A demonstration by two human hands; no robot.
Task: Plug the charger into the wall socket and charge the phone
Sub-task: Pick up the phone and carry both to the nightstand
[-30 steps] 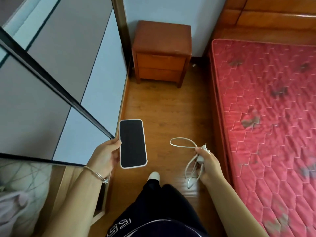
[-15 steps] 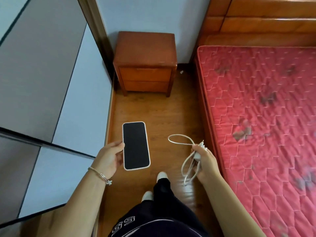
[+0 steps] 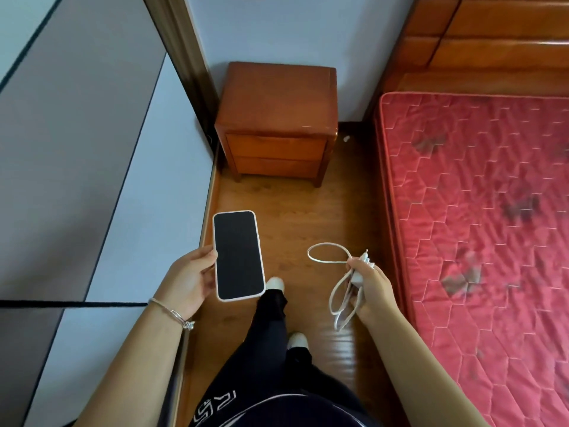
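Your left hand (image 3: pixel 189 277) holds a phone (image 3: pixel 238 255) with a dark screen and pale case, fingers wrapped around its left edge, screen facing up over the wooden floor (image 3: pixel 295 217). Your right hand (image 3: pixel 371 289) is closed around a white charger (image 3: pixel 360 272), prongs pointing up, its white cable (image 3: pixel 334 298) looping out to the left and dangling below your fist. Ahead stands a wooden nightstand (image 3: pixel 277 118) against the wall, with a red mattress (image 3: pixel 480 211) to your right.

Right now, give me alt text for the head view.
A person's left hand holds a dark-screened phone while the right hand grips a white charger with looped cable, above a wooden floor. A wooden nightstand stands ahead; a red mattress lies right.
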